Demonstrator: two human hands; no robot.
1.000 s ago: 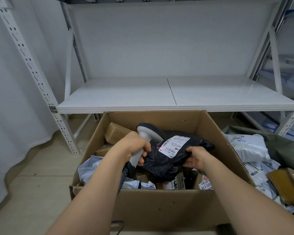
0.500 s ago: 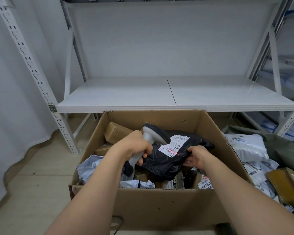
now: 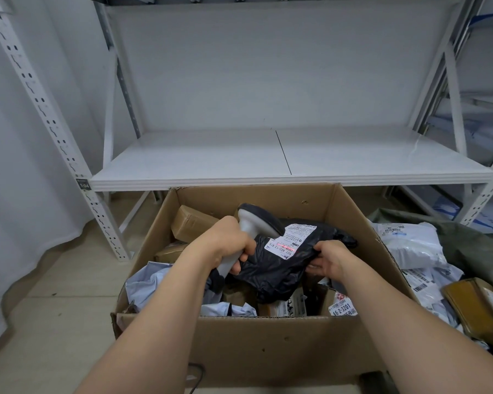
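Note:
My left hand (image 3: 225, 245) grips the handle of a grey barcode scanner (image 3: 249, 223), its head pointing at a black plastic parcel (image 3: 279, 268). A red scan line lies across the parcel's white shipping label (image 3: 291, 241). My right hand (image 3: 329, 258) holds the parcel's right edge, fingers curled round it. Both hands are above an open cardboard box (image 3: 256, 339) on the floor, and the parcel is held over its contents.
Inside the box lie brown cartons (image 3: 190, 223), pale mailer bags (image 3: 151, 285) and labelled packets. A heap of white mailers (image 3: 410, 245) and a brown carton (image 3: 478, 302) lies to the right. A white metal shelf (image 3: 211, 157) stands behind; its upright (image 3: 54, 132) is at left.
The scanner head has swung slightly right, closer to the label, and the red scan line has shifted from the label's left edge onto its barcode. Both hands keep their holds.

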